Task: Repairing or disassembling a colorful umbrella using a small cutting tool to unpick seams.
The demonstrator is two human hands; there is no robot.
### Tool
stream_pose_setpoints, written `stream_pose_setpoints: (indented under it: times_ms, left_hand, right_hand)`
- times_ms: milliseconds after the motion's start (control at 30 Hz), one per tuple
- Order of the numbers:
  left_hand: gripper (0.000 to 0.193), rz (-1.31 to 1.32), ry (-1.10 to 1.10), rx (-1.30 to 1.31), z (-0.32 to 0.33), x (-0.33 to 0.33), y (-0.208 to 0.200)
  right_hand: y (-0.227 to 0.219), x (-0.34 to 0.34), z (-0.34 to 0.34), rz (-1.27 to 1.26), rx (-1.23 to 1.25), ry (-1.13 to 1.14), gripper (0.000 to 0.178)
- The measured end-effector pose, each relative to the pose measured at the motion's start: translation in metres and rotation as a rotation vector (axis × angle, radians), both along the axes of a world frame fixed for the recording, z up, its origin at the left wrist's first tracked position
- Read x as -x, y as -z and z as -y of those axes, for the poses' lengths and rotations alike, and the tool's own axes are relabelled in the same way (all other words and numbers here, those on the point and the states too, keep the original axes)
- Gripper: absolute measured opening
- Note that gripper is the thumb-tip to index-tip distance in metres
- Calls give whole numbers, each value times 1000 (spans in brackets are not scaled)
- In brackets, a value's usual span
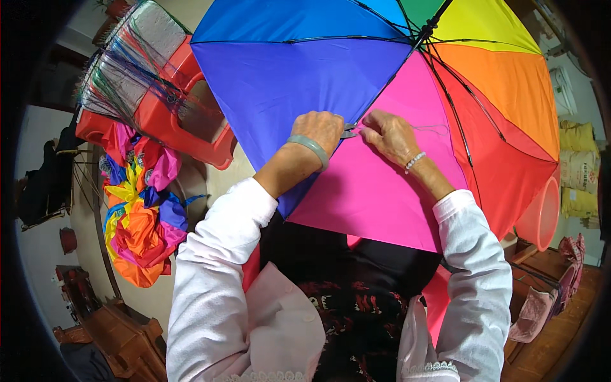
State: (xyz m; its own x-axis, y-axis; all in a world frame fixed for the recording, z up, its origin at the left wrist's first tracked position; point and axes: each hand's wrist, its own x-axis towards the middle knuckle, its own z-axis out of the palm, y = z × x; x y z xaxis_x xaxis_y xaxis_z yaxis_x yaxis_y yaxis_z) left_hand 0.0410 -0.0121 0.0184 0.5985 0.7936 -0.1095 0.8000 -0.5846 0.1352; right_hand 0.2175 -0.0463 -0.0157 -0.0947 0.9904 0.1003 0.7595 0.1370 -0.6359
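An opened rainbow umbrella lies over my lap with its black ribs facing me. My left hand, with a pale green bangle at the wrist, is closed around small metal scissors. Their tips point to the right, beside the rib where the purple and pink panels meet. Just right of them, my right hand is closed in a pinch at the same rib. A thin thread loops out past its back over the pink panel; the fingertips hide what exactly they grip.
To the left stands a red plastic stool bearing a white foam block hung with many coloured threads. Below it lies a heap of multicoloured umbrella cloth. A pink tub and yellow sacks are at the right.
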Motion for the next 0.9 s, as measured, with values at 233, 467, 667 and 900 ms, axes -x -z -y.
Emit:
stream_pose_setpoints:
  times_ms: [233,467,667,900]
  left_hand:
    - [11,-1,8,-5,-1,-3,2]
    - [13,52,4,-4,0,1,12]
    - [12,79,30,-36,4,0,16]
    - [8,175,130,-102,1,-4,26]
  right_hand:
    - [14,11,-4,332,-103,1,10]
    - [8,5,-2,-6,3,2,7]
    - [1,11,0,-84,27,28,10]
    - [1,10,-2,128,-166,-21,8]
